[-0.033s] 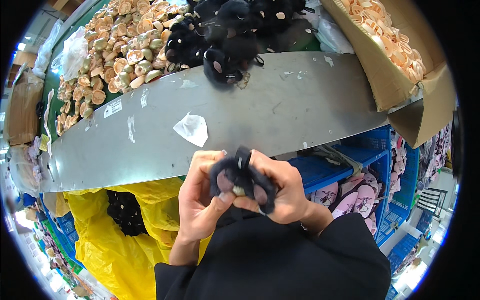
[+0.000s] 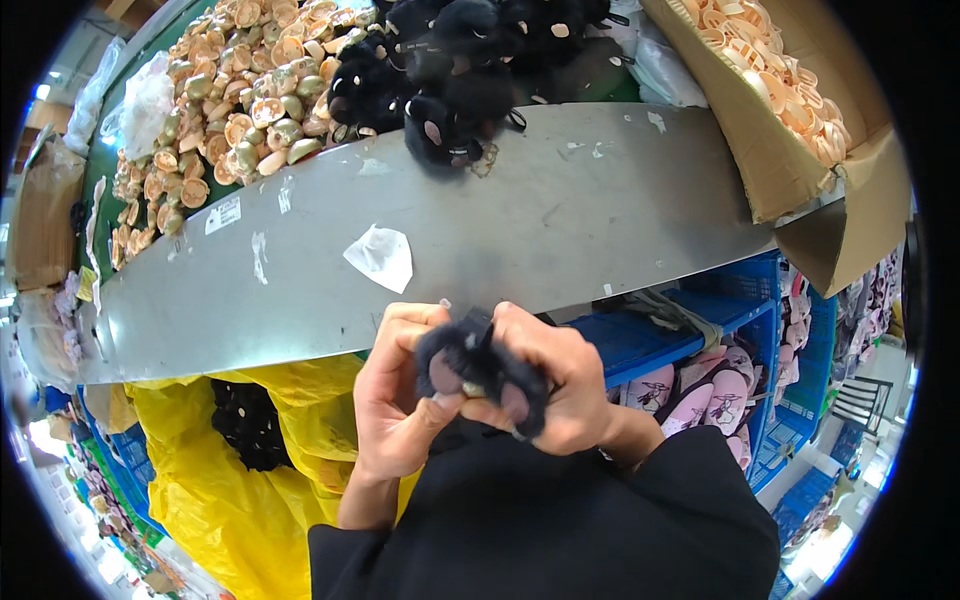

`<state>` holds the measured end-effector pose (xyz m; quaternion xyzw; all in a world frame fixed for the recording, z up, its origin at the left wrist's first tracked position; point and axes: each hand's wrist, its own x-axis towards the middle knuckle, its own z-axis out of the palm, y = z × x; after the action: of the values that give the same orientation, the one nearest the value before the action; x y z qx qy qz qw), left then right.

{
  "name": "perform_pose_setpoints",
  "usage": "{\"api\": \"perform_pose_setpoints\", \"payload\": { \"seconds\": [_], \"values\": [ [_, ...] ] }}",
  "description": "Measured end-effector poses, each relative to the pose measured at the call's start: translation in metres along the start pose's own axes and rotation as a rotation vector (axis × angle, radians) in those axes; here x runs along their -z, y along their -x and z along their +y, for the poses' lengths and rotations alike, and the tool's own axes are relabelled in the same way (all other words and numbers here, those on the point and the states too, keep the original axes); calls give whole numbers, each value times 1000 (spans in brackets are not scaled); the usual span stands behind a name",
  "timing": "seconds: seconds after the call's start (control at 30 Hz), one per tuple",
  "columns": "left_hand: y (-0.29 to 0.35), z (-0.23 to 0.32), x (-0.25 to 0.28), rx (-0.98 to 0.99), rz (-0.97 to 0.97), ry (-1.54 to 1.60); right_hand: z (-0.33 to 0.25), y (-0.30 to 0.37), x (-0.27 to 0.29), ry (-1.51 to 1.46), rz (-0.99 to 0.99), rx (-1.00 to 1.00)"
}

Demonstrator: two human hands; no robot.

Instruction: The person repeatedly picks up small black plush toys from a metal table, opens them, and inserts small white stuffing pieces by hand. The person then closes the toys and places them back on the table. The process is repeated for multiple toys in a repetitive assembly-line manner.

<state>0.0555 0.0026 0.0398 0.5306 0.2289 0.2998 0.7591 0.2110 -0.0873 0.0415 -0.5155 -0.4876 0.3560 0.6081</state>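
Both my hands hold a small black plush piece (image 2: 478, 350) with two pinkish ear-like patches, above my lap at the near edge of the metal worktop (image 2: 560, 230). My left hand (image 2: 395, 400) grips its left side, with the thumb pressed at the lower middle. On the other side, my right hand (image 2: 565, 385) is closed round the plush. A black strap-like tab stands up at its top. Between the thumbs shows a small pale part, too little of it to name.
Beyond the worktop lie a heap of beige and gold shell-like pieces (image 2: 265, 110) and a pile of black plush pieces (image 2: 460, 60). A cardboard box (image 2: 740, 140) holds peach rings. White paper (image 2: 382, 258) lies mid-worktop. Yellow bag (image 2: 220, 510) and blue crates (image 2: 640, 340) flank me.
The plush piece has turned slightly in my hands, its top tab dipping and the left patch showing more. My hands stay nearly in place.
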Motion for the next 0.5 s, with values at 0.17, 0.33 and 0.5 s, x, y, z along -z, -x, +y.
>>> {"api": "perform_pose_setpoints", "payload": {
  "seconds": [0.17, 0.33, 0.5],
  "values": [
    [-13, -15, 5, -151, -11, 14, 1, -17, -2, 154, 100, 255],
    [-18, -12, 1, -209, 79, -240, 4, -20, 2, 270, 205, 291],
    [-12, -13, 0, -335, 108, -496, 13, -10, -1, 210, 224, 229]
  ]
}}
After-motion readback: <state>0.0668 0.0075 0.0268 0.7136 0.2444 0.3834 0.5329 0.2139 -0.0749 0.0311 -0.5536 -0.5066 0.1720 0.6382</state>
